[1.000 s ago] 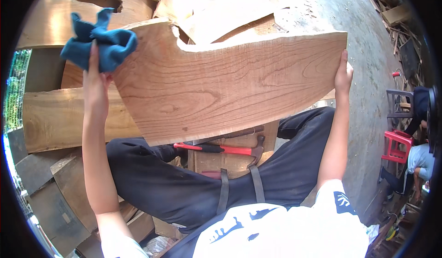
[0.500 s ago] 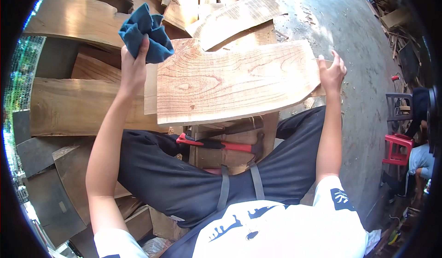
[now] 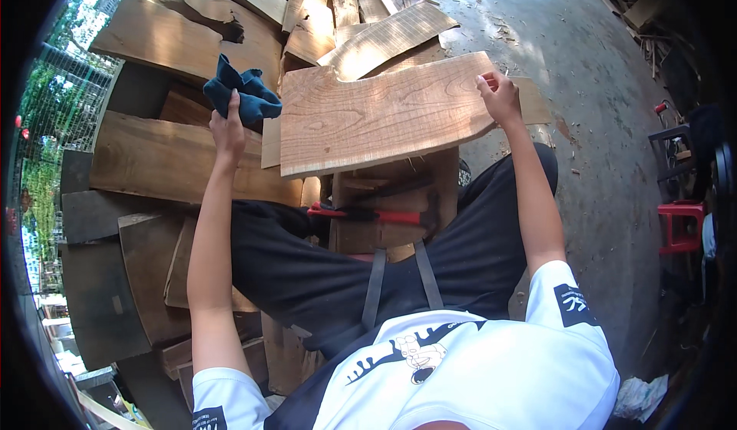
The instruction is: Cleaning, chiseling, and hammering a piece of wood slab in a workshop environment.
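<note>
A crumpled dark blue cloth (image 3: pixel 249 100) is gripped in my left hand (image 3: pixel 228 129), raised just off the left end of a wooden board. That wooden board (image 3: pixel 376 115) lies across in front of my knees, with wavy grain, a notch in its far edge and a curved near edge. My right hand (image 3: pixel 503 98) is at the board's right end, overlapping its corner. Its fingers are curled closed, and whether they pinch anything is hidden. Between my legs lies a hammer (image 3: pixel 384 216) with a red and black handle, in shadow below the board.
Several rough planks (image 3: pixel 184 157) are piled on the left and at the far side, one slab (image 3: pixel 165 34) with a hole. Grey concrete floor (image 3: pixel 606 146) stretches to the right, with wood scraps on it. A red plastic stool (image 3: pixel 682 226) stands at the far right.
My right hand has gone from spread fingers beyond the board's end to curled fingers over its corner. The cloth stays in my left hand, now lower. The view has shifted.
</note>
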The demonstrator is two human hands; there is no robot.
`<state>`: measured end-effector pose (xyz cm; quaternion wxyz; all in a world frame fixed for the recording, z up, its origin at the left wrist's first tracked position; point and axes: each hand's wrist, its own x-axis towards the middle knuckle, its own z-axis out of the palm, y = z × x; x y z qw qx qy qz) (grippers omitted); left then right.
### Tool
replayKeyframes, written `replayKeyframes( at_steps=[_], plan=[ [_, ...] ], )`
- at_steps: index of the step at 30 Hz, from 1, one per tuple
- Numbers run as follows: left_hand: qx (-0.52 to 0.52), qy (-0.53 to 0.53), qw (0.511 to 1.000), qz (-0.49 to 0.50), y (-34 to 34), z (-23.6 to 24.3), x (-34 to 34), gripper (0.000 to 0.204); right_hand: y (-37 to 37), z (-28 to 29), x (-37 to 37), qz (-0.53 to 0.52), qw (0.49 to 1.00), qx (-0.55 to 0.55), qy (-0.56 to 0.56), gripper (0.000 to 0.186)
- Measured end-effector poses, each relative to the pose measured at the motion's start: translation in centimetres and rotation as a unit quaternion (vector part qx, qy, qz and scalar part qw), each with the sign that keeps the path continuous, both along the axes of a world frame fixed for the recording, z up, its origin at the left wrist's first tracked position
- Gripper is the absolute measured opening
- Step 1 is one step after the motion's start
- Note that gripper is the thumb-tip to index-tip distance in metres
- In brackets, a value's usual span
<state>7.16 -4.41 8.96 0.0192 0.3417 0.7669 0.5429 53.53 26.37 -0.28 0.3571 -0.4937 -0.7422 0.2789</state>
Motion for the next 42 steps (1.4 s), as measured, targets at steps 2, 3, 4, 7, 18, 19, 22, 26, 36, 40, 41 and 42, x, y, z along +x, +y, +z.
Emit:
replayKeyframes(
  at_steps=[2,3,4,7,18,19,22,26,36,40,41,42],
  plan=[
    [-0.007,-0.024,1.000,0.014,-1.3,-1.0,-1.2,0.064,0.1,-1.1,1.1,0.014,1.000,0.010,-0.023,0.029],
    [-0.014,-0.045,0.998,0.033,-2.4,-1.2,-2.0,0.066,-0.5,-1.1,1.0,0.018,1.000,0.014,-0.020,0.029],
    [-0.027,-0.051,0.998,0.036,-3.7,-1.2,-2.9,0.070,-1.1,-1.1,1.0,0.025,1.000,-0.005,-0.008,0.030],
    [-0.010,-0.099,0.994,0.053,-5.3,-1.2,-2.0,0.074,-2.5,-1.4,2.9,0.012,1.000,-0.024,-0.003,0.032],
    [0.044,-0.217,0.972,0.075,-9.6,-5.0,1.5,0.080,-2.9,-2.7,6.4,-0.092,0.990,-0.103,-0.011,0.041],
    [0.070,-0.229,0.969,0.068,-9.7,-4.8,1.7,0.076,-2.7,-2.9,6.5,-0.114,0.986,-0.121,0.008,0.040],
    [0.061,-0.256,0.963,0.062,-8.7,-3.7,3.4,0.075,-1.9,-4.8,8.0,-0.179,0.976,-0.115,0.042,0.041],
    [0.040,-0.257,0.961,0.098,-9.1,-3.2,3.8,0.081,-0.9,-8.3,7.8,-0.269,0.951,-0.096,0.115,0.050],
    [0.071,-0.297,0.946,0.110,-6.8,-2.6,6.0,0.068,-3.1,-7.5,7.6,-0.370,0.895,-0.106,0.227,0.071],
    [0.057,-0.288,0.953,0.079,-5.3,-5.1,4.1,0.076,-2.8,-7.5,10.1,-0.336,0.852,-0.197,0.350,0.074],
    [0.060,-0.276,0.956,0.078,-5.4,-6.2,2.7,0.081,-2.8,-7.7,9.8,-0.303,0.811,-0.258,0.429,0.074],
    [0.034,-0.321,0.944,0.063,-5.2,-6.8,1.6,0.089,-2.5,-7.9,10.2,-0.296,0.792,-0.283,0.452,0.069]
  ],
)
